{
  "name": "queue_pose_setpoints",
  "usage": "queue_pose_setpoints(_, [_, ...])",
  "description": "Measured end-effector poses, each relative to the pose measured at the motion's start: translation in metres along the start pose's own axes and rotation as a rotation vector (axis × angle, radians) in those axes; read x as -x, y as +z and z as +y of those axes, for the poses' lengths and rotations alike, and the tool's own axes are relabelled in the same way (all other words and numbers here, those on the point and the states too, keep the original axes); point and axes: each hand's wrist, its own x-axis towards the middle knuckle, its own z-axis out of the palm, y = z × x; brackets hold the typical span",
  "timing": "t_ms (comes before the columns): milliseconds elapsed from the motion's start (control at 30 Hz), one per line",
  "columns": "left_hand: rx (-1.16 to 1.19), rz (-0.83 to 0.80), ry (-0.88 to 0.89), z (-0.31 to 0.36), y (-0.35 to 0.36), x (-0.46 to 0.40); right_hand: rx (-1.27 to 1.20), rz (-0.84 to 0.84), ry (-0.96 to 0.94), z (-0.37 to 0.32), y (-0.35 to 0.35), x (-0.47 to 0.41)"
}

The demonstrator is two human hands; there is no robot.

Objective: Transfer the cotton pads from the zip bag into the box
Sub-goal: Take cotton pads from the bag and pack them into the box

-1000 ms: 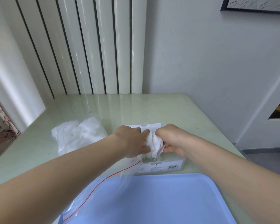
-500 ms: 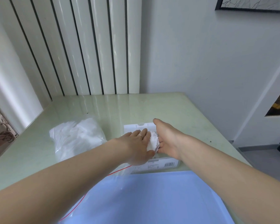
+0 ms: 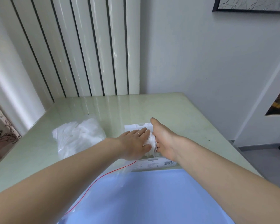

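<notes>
Since half a second ago little has shifted: both hands stay over the box, the left fingers now lying a touch flatter, while a second ago both hands were bunched tightly around the wad. Now the left hand (image 3: 134, 143) lies palm down with its fingers straight and together, a ring on one of them, pressing on the white cotton pads (image 3: 149, 143) from the left side. Its thumb rests along the near edge of the wad. From the other side the right hand (image 3: 164, 141) stands on edge with its fingers stretched forward, the palm flat against the pads; neither hand curls round them. So the pads sit squeezed between the two flat hands, showing only as a narrow white strip in the gap.

Beneath the hands lies the white box (image 3: 152, 163), its far edge showing beyond the fingertips and its near wall, with a barcode label, showing below the wrists. How deep the pads sit inside it cannot be told, since the hands cover the opening.

On the pale green table (image 3: 176, 110), to the left of the box and apart from it, rests a clear bag of more white cotton (image 3: 78, 138). Nearer the camera an emptied zip bag (image 3: 103, 191) with a red seal line drapes across a blue tray (image 3: 152, 199).
</notes>
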Motion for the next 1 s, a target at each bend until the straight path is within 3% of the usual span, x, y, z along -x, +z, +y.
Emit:
queue_pose_setpoints(167, [0.185,0.073,-0.050,-0.007,-0.039,0.029,0.140,0.090,-0.045,-0.004,-0.005,0.003])
queue_pose_setpoints(367, [0.480,0.206,-0.197,-0.060,-0.050,0.074,0.348,0.183,-0.123,-0.009,-0.012,0.044])
queue_pose_setpoints(500, [0.552,0.309,-0.402,-0.103,-0.028,0.108,0.587,0.366,-0.466,-0.006,0.003,0.066])
queue_pose_setpoints(633, [0.684,0.360,-0.579,-0.134,-0.001,0.133,0.630,0.121,-0.805,0.024,0.041,0.107])
queue_pose_setpoints(767, [0.965,0.384,-0.688,-0.146,0.020,0.148,1.105,-0.025,-1.067,0.070,0.073,0.124])
queue_pose_setpoints(900, [1.174,0.378,-0.670,-0.141,0.030,0.154,1.144,-0.165,-1.025,0.091,0.098,0.103])
queue_pose_setpoints(1000, [1.274,0.395,-0.623,-0.136,0.033,0.150,1.097,-0.135,-0.920,0.089,0.112,0.077])
